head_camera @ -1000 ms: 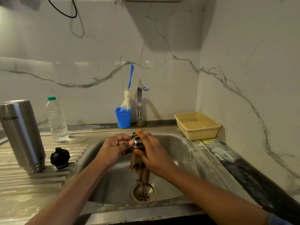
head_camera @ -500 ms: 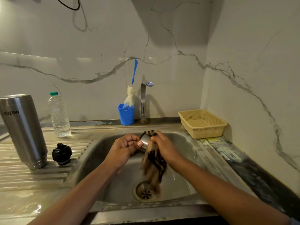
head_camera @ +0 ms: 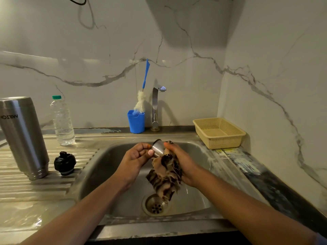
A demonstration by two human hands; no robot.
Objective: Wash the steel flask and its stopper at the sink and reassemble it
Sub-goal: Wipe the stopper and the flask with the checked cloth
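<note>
A clear plastic water bottle [head_camera: 62, 121] with a green cap stood on the desk [head_camera: 21, 209] near the veined marble wall [head_camera: 194, 41], a blue cup [head_camera: 135, 122] holding a blue-handled bottle brush [head_camera: 141, 103] stood just beside the tap [head_camera: 155, 106], and a yellow perforated basket [head_camera: 224, 142] sat in the right corner.

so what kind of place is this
Most likely a small home kitchen, at the washing-up corner. A steel sink with a ribbed drainboard sits under a tap on a marble-look wall, and a bottle brush stands in a blue cup beside the tap.
</note>
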